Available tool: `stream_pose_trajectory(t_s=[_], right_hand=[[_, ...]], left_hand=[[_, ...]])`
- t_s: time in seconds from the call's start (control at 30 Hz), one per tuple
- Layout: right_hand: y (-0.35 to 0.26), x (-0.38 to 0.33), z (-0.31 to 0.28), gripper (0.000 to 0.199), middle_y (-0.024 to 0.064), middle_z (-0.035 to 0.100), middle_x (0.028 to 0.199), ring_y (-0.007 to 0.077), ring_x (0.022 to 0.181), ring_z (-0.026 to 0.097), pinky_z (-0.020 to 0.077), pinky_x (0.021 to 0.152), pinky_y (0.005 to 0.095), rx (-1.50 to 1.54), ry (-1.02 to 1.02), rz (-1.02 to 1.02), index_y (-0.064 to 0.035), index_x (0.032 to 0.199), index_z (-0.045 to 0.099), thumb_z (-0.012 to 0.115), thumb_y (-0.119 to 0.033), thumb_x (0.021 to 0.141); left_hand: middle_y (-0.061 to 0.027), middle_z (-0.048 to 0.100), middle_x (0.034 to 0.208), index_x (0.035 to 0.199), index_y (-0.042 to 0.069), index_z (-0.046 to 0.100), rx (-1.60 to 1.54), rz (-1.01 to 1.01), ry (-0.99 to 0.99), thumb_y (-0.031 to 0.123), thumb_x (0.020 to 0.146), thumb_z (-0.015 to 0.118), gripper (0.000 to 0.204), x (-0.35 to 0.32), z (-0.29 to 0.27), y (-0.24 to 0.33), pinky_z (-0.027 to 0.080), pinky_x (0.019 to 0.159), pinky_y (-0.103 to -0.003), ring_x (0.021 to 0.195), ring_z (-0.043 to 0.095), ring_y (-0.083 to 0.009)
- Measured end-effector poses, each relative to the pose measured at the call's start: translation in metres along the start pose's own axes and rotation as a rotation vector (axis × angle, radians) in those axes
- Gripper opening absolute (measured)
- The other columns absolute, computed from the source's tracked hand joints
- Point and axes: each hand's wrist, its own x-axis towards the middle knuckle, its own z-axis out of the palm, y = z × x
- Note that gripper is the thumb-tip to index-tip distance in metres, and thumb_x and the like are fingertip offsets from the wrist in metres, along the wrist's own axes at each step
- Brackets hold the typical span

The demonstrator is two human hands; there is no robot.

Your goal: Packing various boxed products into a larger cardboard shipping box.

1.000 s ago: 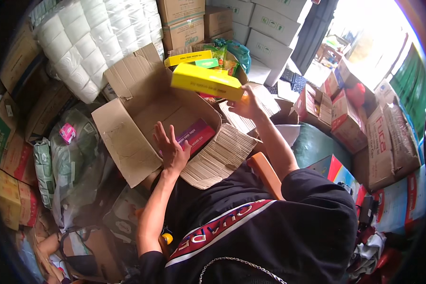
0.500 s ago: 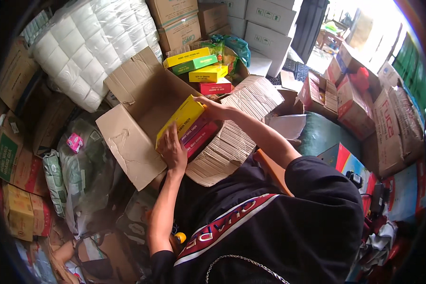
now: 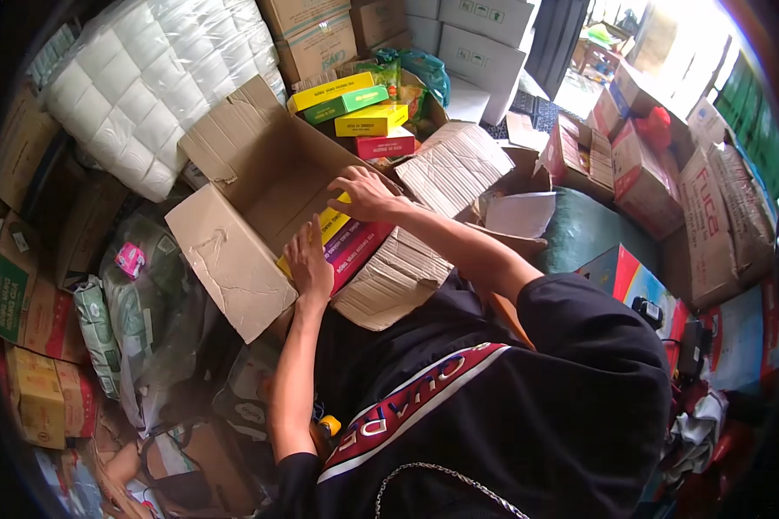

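Note:
An open brown cardboard carton (image 3: 225, 251) lies in front of me with its flaps spread. Inside it a yellow flat box (image 3: 331, 227) stands beside a magenta flat box (image 3: 359, 246). My right hand (image 3: 365, 192) rests on top of the yellow box, fingers curled over its upper edge. My left hand (image 3: 307, 264) lies flat with spread fingers against the lower end of the yellow and magenta boxes. Behind the carton sits a pile of similar flat boxes: yellow (image 3: 329, 91), green (image 3: 348, 104), another yellow (image 3: 372, 119) and red (image 3: 385, 144).
A big pack of white paper rolls (image 3: 147, 95) lies at the upper left. Stacked cartons (image 3: 485, 39) fill the back, more boxes (image 3: 632, 164) crowd the right. Packaged goods (image 3: 95, 320) and small cartons (image 3: 35, 303) lie at the left. A ribbed cardboard flap (image 3: 454, 169) spreads at the centre.
My right hand brought a yellow box down from above the pile into the carton beside the magenta one. My left hand stayed at the boxes inside the carton.

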Motion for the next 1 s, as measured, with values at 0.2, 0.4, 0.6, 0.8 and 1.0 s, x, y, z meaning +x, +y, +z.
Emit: stream_pose_trajectory(t_s=[0.2, 0.4, 0.6, 0.8, 1.0], right_hand=[[0.012, 0.017, 0.020, 0.047, 0.0144, 0.061, 0.131, 0.0382, 0.123, 0.053, 0.0418, 0.109, 0.0482, -0.030, -0.294, -0.248, -0.0178, 0.123, 0.068, 0.053, -0.056, 0.100], [-0.003, 0.030, 0.033, 0.063, 0.0135, 0.066, 0.123, 0.0348, 0.122, 0.056, 0.0487, 0.102, 0.0477, -0.164, -0.288, 0.051, -0.0178, 0.118, 0.072, 0.047, -0.071, 0.097], [-0.003, 0.043, 0.040, 0.065, 0.0154, 0.065, 0.125, 0.0322, 0.122, 0.060, 0.0495, 0.102, 0.0436, -0.086, -0.406, 0.219, -0.0137, 0.117, 0.073, 0.048, -0.069, 0.095], [0.006, 0.048, 0.044, 0.057, 0.0164, 0.066, 0.128, 0.0323, 0.124, 0.061, 0.0491, 0.103, 0.0437, -0.081, -0.494, 0.150, -0.0123, 0.120, 0.072, 0.048, -0.058, 0.095], [0.023, 0.043, 0.052, 0.057, 0.0198, 0.062, 0.134, 0.0319, 0.128, 0.058, 0.0478, 0.105, 0.0425, 0.149, -0.462, 0.221, -0.0110, 0.125, 0.068, 0.047, -0.056, 0.096]], left_hand=[[-0.0169, 0.047, 0.149, 0.155, 0.008, 0.037, -0.017, -0.012, -0.093, 0.002, 0.085, 0.064, 0.076, 0.000, 0.001, -0.003, 0.032, 0.117, -0.053, 0.137, 0.046, -0.0362], [-0.0279, 0.035, 0.156, 0.157, 0.005, 0.029, 0.129, 0.014, -0.153, 0.015, 0.087, 0.064, 0.080, -0.007, 0.007, 0.004, 0.020, 0.121, -0.063, 0.149, 0.028, -0.0453], [-0.0281, 0.031, 0.160, 0.156, 0.005, 0.032, 0.150, -0.046, -0.280, 0.018, 0.093, 0.057, 0.069, -0.007, 0.011, 0.009, 0.026, 0.117, -0.066, 0.149, 0.028, -0.0462], [-0.0228, 0.036, 0.160, 0.151, 0.004, 0.041, 0.067, -0.084, -0.318, 0.015, 0.096, 0.053, 0.058, -0.010, 0.014, 0.004, 0.030, 0.115, -0.067, 0.149, 0.032, -0.0425], [-0.0207, 0.035, 0.161, 0.150, 0.001, 0.043, 0.038, -0.036, -0.352, 0.016, 0.096, 0.053, 0.056, -0.009, 0.021, -0.002, 0.027, 0.116, -0.068, 0.151, 0.029, -0.0401]])
